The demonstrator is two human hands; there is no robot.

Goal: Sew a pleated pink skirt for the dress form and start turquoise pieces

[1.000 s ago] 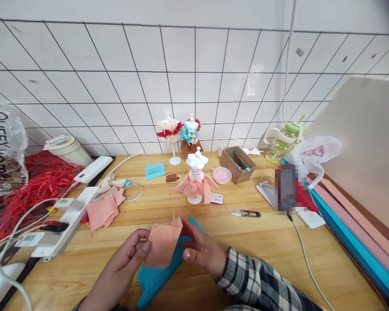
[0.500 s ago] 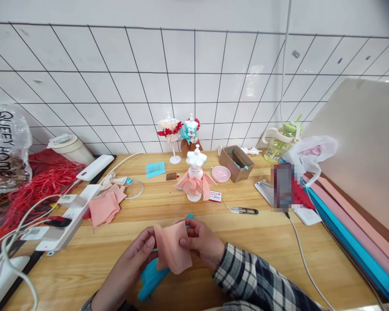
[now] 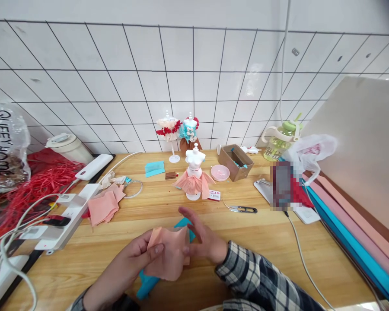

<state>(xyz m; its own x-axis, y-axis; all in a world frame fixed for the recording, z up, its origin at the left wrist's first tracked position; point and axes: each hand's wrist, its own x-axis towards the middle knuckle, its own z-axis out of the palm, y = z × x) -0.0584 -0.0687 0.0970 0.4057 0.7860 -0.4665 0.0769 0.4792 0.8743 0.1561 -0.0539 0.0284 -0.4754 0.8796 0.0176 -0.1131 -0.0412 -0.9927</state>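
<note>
A peach sheet of crepe paper or thin fabric (image 3: 169, 255) is pinched at its left edge by my left hand (image 3: 138, 255), thumb on top. At the sheet's right edge my right hand (image 3: 205, 239) has its fingers spread, the thumb against or just behind the sheet. Beneath both hands a bright blue piece (image 3: 148, 284) lies on the table, mostly covered. Beyond them stands a small white mannequin (image 3: 195, 160) wearing a peach ruffled skirt (image 3: 194, 183).
Peach squares (image 3: 104, 207) are piled left, beside a power strip (image 3: 69, 216). Thread snips (image 3: 243, 209), a pink bowl (image 3: 220, 173) and a cardboard box (image 3: 236, 162) lie right of the mannequin. Two dressed mannequins stand by the wall. A cable (image 3: 301, 259) runs down the right side.
My right hand has let go of its grip and spread its fingers. The peach sheet has shifted slightly left and down with my left hand, whose thumb now lies further over it.
</note>
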